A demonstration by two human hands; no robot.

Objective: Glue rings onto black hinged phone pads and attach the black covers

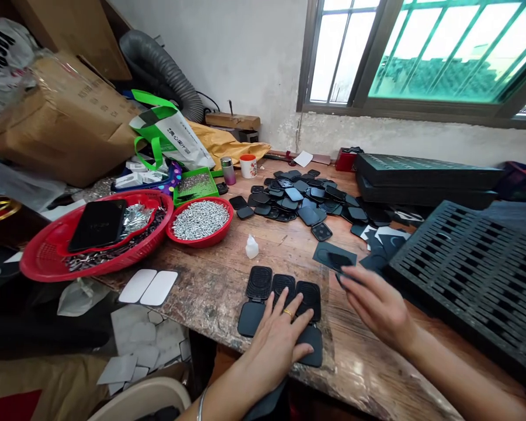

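My left hand (278, 336), with a ring on one finger, lies with fingers spread over three open, hinged black cases. The left case's ridged half (259, 282) and smooth half (251, 319) show; parts of the other two are hidden under the hand. To the right, my right hand (379, 307) is blurred, its fingers pinched on a thin dark piece (341, 282) whose kind I cannot make out. Just beyond those fingertips lies a dark sheet (322, 252) with a curved outline on it. A small white lump (251, 248) sits behind the cases.
Loose black case parts (296, 196) are heaped at the back. Black slotted trays (460, 275) crowd the right side. At left are a red bowl of small metal pins (201, 221), a wide red basket (39, 257) and two white cards (148, 286). A mug (248, 166) stands behind.
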